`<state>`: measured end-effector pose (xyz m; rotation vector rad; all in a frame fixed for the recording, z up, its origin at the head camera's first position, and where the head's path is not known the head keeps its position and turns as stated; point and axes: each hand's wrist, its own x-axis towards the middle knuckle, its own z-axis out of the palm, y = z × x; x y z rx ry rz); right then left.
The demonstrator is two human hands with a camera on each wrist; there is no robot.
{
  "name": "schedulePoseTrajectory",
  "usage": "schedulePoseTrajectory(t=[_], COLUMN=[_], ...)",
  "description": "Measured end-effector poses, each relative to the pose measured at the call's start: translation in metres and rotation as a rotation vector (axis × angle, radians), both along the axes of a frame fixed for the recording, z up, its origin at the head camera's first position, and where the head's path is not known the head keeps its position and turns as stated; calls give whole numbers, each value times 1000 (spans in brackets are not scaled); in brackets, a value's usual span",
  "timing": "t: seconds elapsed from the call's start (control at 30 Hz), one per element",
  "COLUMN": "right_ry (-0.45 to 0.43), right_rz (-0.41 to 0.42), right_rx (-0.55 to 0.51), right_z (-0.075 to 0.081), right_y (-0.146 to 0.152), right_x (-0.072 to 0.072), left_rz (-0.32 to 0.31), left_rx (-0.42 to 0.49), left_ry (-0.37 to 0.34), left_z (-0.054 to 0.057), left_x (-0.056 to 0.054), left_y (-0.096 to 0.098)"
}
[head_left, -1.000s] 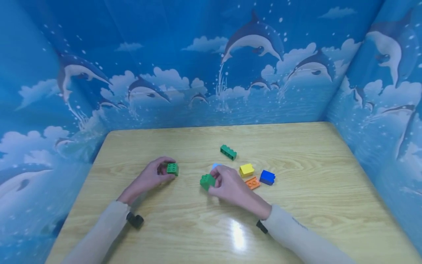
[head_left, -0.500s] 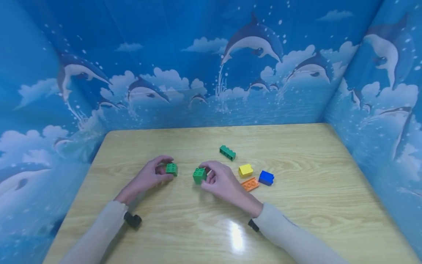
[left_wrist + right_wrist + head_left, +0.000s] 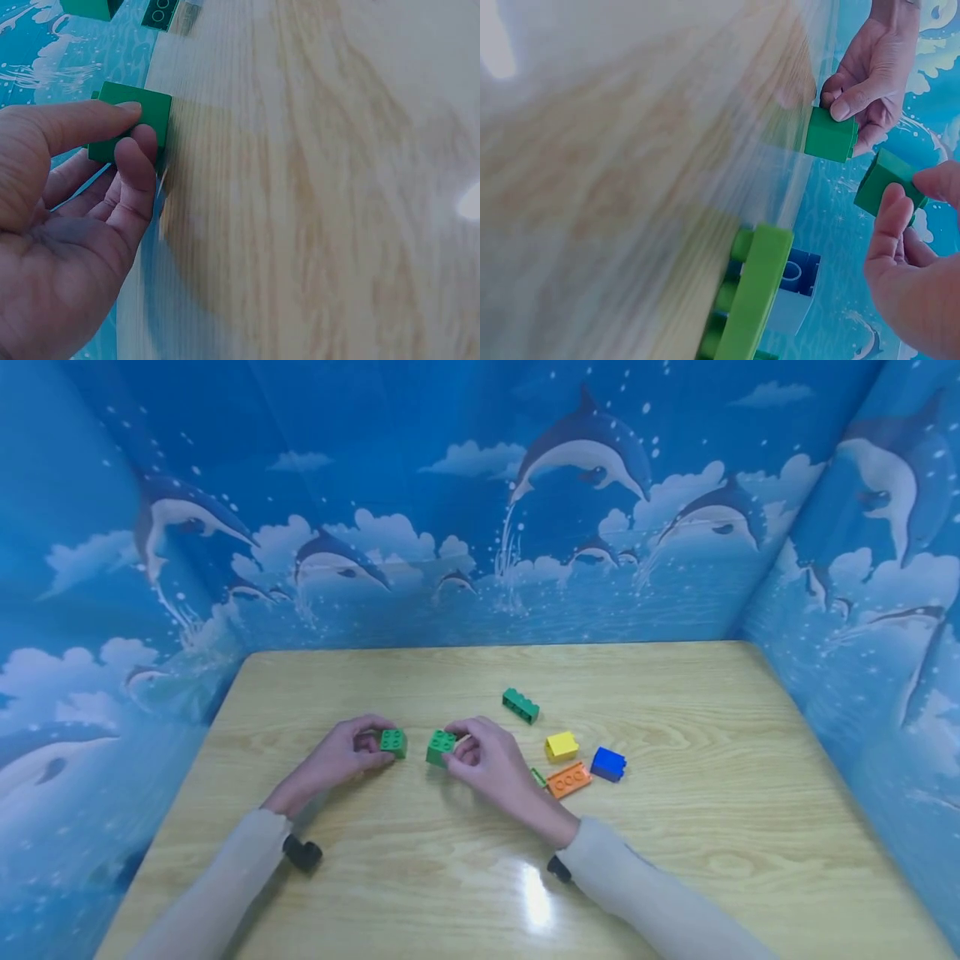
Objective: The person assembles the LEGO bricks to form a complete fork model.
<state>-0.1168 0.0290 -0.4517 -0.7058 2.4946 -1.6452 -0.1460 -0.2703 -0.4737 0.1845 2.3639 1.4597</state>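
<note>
My left hand [image 3: 345, 756] pinches a green toy building brick [image 3: 393, 742] between thumb and fingers, its studs facing up. In the left wrist view the thumb lies along one side of that brick [image 3: 156, 112]. Just to the right, my right hand [image 3: 495, 768] grips a second green brick [image 3: 439, 747], also studs up, with fingertips at its right side. A narrow gap separates the two bricks in the head view. The right wrist view shows both: the left hand's brick [image 3: 831, 136] above, and the right hand's brick [image 3: 885, 182] between thumb and fingers.
Right of the right hand lie an orange brick [image 3: 569, 780], a yellow brick [image 3: 561, 746] and a blue brick [image 3: 608, 764]. Farther back is a long dark green brick [image 3: 520, 705]. A light green brick [image 3: 756, 292] and a light blue brick [image 3: 789, 309] sit close to the right wrist.
The right hand has carried its green brick leftward and slightly away, close to the left hand's brick. A light green brick now peeks out beside the orange one. The left hand has hardly moved.
</note>
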Motion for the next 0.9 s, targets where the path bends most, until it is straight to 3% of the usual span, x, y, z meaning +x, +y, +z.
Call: schedulePoseTrajectory(t=[0.3,0.63,0.9], right_ry=[33,-9,-14], right_rz=[-2,30,45], right_rx=[3,-15,-13], right_z=[-1,7,6], right_y=[-16,-32,-42], right_x=[-7,-10,-14], left_rz=[-13,5,6], left_rx=[10,28,-56], left_ry=[20,18,63], left_z=[0,-1,-4], left_x=[0,-1,-5], left_y=[-2,-3,-4])
